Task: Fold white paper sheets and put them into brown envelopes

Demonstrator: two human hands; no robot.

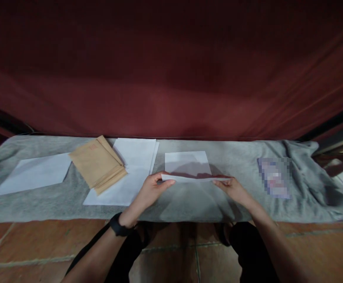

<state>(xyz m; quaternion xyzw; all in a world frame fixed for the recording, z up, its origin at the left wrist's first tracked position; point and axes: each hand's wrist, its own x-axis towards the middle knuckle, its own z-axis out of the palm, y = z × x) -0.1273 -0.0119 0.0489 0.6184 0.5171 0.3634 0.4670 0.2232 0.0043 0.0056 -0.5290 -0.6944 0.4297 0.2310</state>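
Cloth [239, 157], held paper [192, 179], envelopes [96, 165], illegible red print [94, 147]

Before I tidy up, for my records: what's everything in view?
Held paper: one, white, between hands
Middle sheet: one, white, beyond hands
Envelopes: several, brown, left half
Stacked paper: several, white, partly under envelopes
Left sheet: one, white, far left
Blurred item: one, purplish, right
Cloth: one, grey, under papers
Backdrop: one, dark red, behind
Bars: several, dark, sides
Tiles: several, orange, floor
Watch: one, black, left wrist
Trousers: pair, black, below
Left hand: one, bare, holding paper
Right hand: one, bare, holding paper
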